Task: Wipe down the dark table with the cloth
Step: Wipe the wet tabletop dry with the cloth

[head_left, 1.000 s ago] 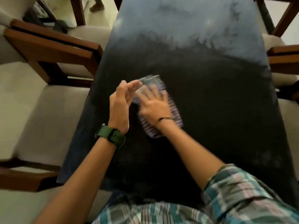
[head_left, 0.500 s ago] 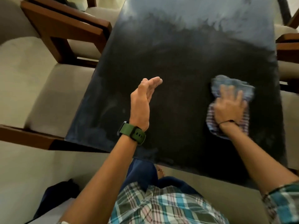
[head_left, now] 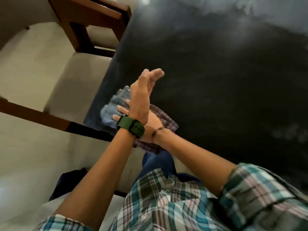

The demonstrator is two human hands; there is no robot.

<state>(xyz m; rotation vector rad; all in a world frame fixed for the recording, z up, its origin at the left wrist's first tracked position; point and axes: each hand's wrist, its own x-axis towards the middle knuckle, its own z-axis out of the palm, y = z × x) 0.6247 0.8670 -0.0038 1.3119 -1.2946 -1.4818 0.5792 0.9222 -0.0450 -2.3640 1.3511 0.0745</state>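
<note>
The dark table [head_left: 208, 77] fills the upper right of the head view, with pale streaks at its far end. A checked blue and purple cloth [head_left: 111, 107] lies at the table's near left corner, partly over the near edge. My right hand [head_left: 150, 124] presses flat on the cloth, mostly hidden behind my left wrist. My left hand [head_left: 143, 92] hovers above it on edge, fingers straight and together, holding nothing. A green watch sits on my left wrist.
A wooden chair [head_left: 86, 20] with a cream seat stands tight against the table's left side. A second wooden frame rail [head_left: 33, 115] runs at the left near the corner. My legs [head_left: 156, 164] and a dark object [head_left: 70, 182] are on the pale floor below.
My right hand has swept the cloth from the table's right side across to the near left corner, passing under my left arm. My left hand stayed raised.
</note>
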